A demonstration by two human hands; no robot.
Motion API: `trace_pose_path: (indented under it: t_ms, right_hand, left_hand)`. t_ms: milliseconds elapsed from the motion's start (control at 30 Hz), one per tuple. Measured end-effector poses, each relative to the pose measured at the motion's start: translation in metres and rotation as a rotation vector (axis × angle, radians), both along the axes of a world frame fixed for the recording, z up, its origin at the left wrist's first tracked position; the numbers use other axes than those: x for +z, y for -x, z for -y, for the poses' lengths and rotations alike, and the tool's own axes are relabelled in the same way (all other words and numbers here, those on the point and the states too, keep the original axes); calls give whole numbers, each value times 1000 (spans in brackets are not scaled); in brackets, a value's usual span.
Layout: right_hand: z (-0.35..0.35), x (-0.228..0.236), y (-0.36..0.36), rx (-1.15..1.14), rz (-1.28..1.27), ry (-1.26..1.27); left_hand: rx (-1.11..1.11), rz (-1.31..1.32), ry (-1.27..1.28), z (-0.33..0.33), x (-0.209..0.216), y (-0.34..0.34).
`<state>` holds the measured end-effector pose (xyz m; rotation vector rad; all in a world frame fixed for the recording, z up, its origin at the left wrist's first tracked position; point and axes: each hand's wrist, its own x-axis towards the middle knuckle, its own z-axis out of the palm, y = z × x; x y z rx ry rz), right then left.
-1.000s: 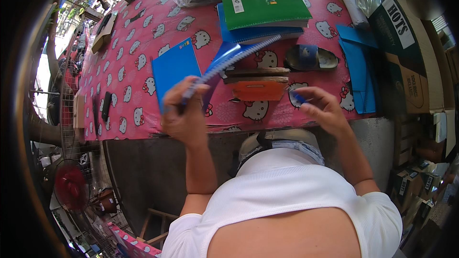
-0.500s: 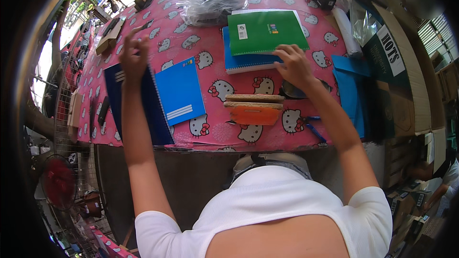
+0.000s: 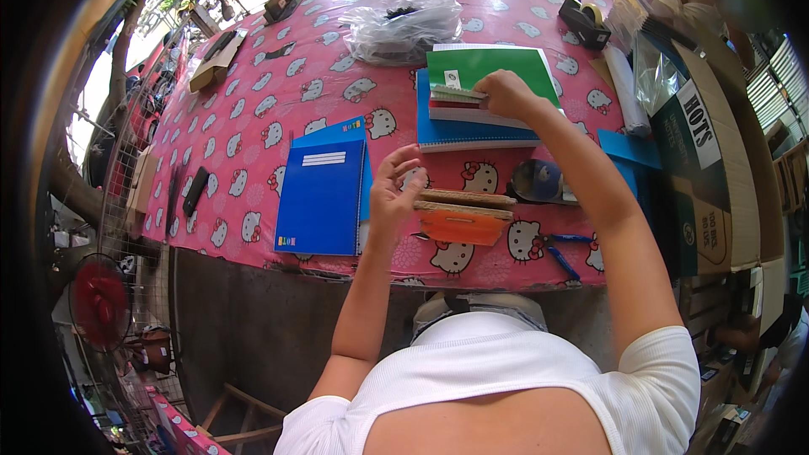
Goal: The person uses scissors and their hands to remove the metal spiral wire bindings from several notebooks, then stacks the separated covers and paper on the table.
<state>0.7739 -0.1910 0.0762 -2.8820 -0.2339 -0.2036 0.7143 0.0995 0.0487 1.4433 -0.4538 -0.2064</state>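
Observation:
My right hand pinches the near edge of a green spiral notebook, which is bent up there and shows pale pages and a strip of red beneath. Under it lies a blue spiral notebook with its wire edge toward me. My left hand hovers with fingers apart and holds nothing, just left of an orange block with brown board-like layers. To the left, a dark-blue spiral notebook lies flat, partly over a lighter blue notebook.
Blue-handled pliers and a clear tape roll lie near the right forearm. A bundle of clear plastic bags and a black tape dispenser sit farther back. A large cardboard box stands at the right.
My left hand has left the dark-blue notebook, now lying flat and straighter over the lighter one, and moved right. My right hand has taken hold of the green notebook's edge and lifted it.

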Motion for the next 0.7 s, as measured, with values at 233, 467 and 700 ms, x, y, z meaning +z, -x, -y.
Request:
trace_pose_path:
  t_ms: [233, 467, 700]
  right_hand:
    - [11, 10, 1, -31, 46, 42]
    - [-60, 76, 101, 292, 304, -87]
    - [-14, 20, 157, -237, 665, -823]
  left_hand:
    - [-21, 97, -82, 40, -4, 22]
    - [520, 1009, -404, 21, 29, -27]
    - [332, 368, -31, -2, 89, -11]
